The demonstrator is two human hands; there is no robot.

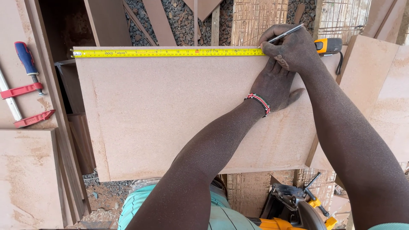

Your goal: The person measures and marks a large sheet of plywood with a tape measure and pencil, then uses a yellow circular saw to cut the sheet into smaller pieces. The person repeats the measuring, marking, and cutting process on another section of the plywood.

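Observation:
A brown fibreboard panel point(170, 115) lies flat in front of me. A yellow tape measure blade point(166, 52) stretches along its far edge, its orange case point(329, 45) at the right. My left hand point(275, 85), with a beaded bracelet at the wrist, presses flat on the panel just below the tape. My right hand point(292, 47) crosses above it, gripping a thin pencil point(285, 33) whose tip touches the panel's far edge by the tape.
A red and blue bar clamp point(23, 85) rests on boards at the left. More brown panels point(379, 85) lie at the right and the lower left. A circular saw point(294, 208) sits near my knees. Gravel and wire mesh lie beyond the panel.

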